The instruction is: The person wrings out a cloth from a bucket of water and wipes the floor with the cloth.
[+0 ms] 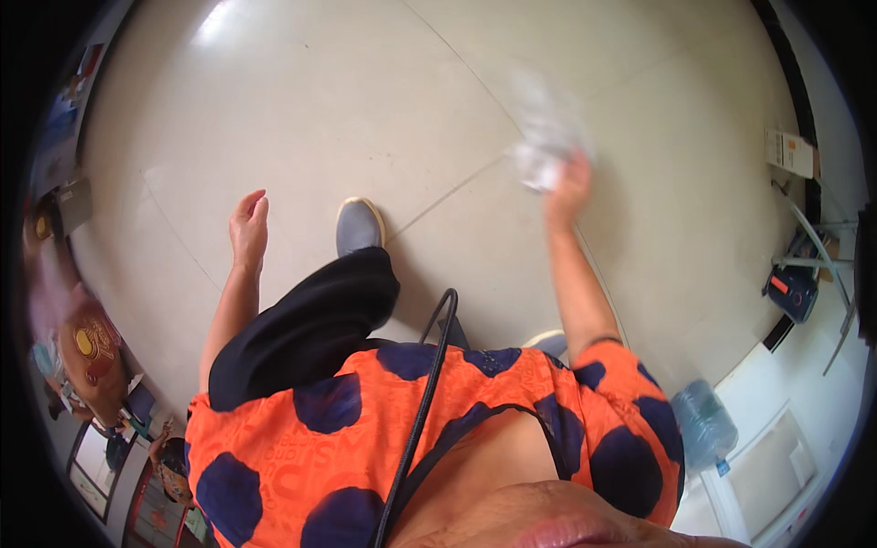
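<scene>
My right hand [572, 185] is stretched forward over the floor, holding a crumpled white sheet-like thing [541, 140]. Motion blurs it, so I cannot tell whether it is cloth, paper or thin plastic. My left hand [248, 226] hangs forward on the other side with nothing visible in it. Its fingers are loosely bent, the thumb a little off them. Between my hands a grey shoe [360, 226] stands on the pale tiled floor [329, 123]. Part of my other shoe [548, 339] shows under my shirt hem.
A large clear blue water bottle [706, 425] is at the lower right, near a white door or cabinet. Along the right wall are metal-legged furniture [815, 240], a dark case [791, 293] and a carton [791, 152]. At left stands a grey box [72, 204]; a person [171, 466] is at lower left.
</scene>
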A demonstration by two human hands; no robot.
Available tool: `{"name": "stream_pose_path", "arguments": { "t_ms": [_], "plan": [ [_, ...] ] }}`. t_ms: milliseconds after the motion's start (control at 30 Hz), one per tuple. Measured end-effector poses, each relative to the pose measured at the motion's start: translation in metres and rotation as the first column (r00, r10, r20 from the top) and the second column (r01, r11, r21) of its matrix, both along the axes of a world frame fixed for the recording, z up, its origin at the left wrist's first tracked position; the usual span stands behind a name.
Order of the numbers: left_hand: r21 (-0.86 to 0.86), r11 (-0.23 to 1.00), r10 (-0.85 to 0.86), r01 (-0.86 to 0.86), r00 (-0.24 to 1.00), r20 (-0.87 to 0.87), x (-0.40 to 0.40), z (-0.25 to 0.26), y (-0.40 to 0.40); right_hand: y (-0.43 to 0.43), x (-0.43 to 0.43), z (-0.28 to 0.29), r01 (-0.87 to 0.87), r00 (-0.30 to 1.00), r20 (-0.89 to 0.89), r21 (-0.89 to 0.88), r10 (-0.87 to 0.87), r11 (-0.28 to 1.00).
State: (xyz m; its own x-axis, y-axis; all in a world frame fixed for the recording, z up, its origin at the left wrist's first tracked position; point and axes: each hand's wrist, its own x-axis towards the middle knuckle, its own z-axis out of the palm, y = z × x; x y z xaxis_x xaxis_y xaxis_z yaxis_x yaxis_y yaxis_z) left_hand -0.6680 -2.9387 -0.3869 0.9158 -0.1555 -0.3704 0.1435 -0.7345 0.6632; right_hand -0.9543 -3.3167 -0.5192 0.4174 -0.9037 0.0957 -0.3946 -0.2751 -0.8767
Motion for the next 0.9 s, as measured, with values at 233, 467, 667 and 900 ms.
{"name": "stream_pose_path", "arguments": {
  "t_ms": [233,467,667,900],
  "plan": [
    [0.4,0.887,-0.332,0.232,0.921,0.202,0.107,-0.092,-0.001,-0.029,-0.179,-0.02,0.748,0.491,-0.614,-0.068,-0.618,0.66],
    [0.495,0.836,-0.458,0.235,0.797,0.394,0.184,-0.15,-0.024,-0.106,-0.063,-0.077,0.07,0.042,-0.934,-0.352,-0.355,0.933],
    [0.504,0.844,-0.426,0.185,0.801,0.42,0.19,-0.171,-0.042,-0.127,0.27,-0.077,-0.471,0.709,-0.704,-0.515,-0.04,0.716],
    [0.47,0.868,-0.403,0.162,0.783,0.474,0.169,-0.17,-0.054,0.132,0.455,-0.017,-0.916,0.391,-0.561,-0.156,0.73,0.37]
  ]
}}
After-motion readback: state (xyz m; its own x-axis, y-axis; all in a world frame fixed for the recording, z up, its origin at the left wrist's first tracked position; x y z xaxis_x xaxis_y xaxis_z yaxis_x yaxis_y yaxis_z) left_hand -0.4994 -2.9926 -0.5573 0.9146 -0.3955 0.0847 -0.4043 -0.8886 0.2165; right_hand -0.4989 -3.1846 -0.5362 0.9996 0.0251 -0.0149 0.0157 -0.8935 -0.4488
